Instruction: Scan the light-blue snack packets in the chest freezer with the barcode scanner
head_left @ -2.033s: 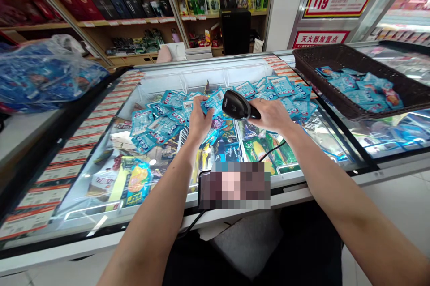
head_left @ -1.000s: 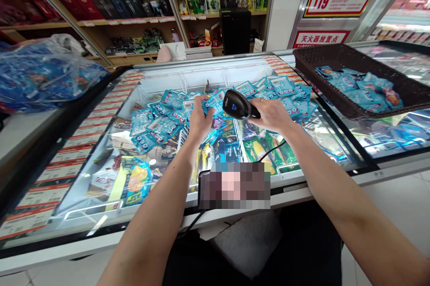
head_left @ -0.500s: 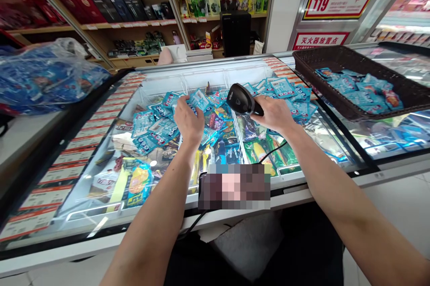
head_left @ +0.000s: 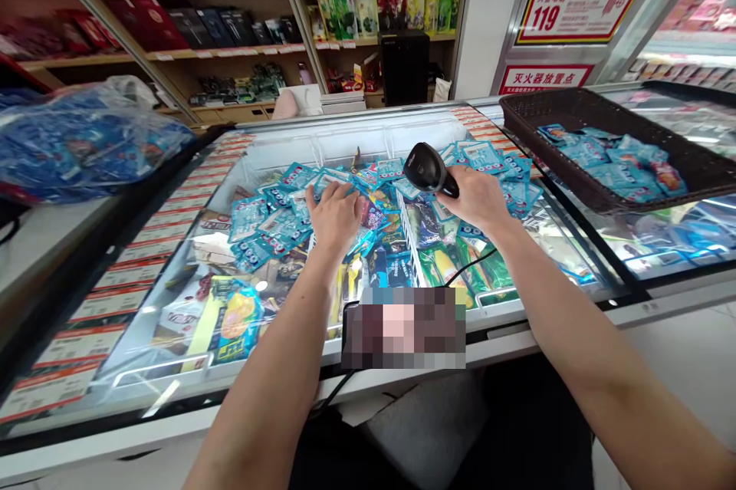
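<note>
In the head view, the left hand reaches over blue packets, fingers slightly spread; whether it grips one is unclear. The right hand wraps a black scanner. Packets lie around both hands; a brown basket sits right of them.

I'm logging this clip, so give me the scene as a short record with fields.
Left hand: back upward, over flat light-blue plastic packets; fingertip contact unclear
Right hand: gripping a black plastic handheld scanner
Packets: spread across a white glass-topped freezer
Right side: dark brown woven basket holding more blue packets
Left side: clear plastic bag with blue contents
</note>
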Demonstrator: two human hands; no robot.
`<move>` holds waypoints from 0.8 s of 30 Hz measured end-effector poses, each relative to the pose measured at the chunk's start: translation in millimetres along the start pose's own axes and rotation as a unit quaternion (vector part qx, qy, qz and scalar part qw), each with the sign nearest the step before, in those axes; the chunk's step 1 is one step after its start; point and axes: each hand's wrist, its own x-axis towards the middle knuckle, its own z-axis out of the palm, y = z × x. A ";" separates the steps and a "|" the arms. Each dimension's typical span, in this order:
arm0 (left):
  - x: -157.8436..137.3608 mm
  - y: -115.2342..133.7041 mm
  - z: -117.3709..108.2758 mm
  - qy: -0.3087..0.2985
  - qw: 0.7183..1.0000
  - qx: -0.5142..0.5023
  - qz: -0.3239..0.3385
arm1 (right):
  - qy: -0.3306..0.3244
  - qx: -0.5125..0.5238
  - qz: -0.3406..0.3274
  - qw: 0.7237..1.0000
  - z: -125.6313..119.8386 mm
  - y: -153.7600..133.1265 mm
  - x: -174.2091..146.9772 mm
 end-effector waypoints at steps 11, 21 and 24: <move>6.7 11.0 -3.1 0.018 0.999 0.034 0.024 | 0.013 -0.015 0.059 0.998 -0.3 4.6 2.8; 56.7 34.0 27.8 -0.077 0.995 -0.010 -0.059 | -0.020 -0.015 0.043 0.999 1.4 -0.7 3.8; 70.7 41.3 38.1 -0.073 0.987 0.023 -0.139 | -0.029 -0.017 0.041 0.999 1.8 -2.0 4.0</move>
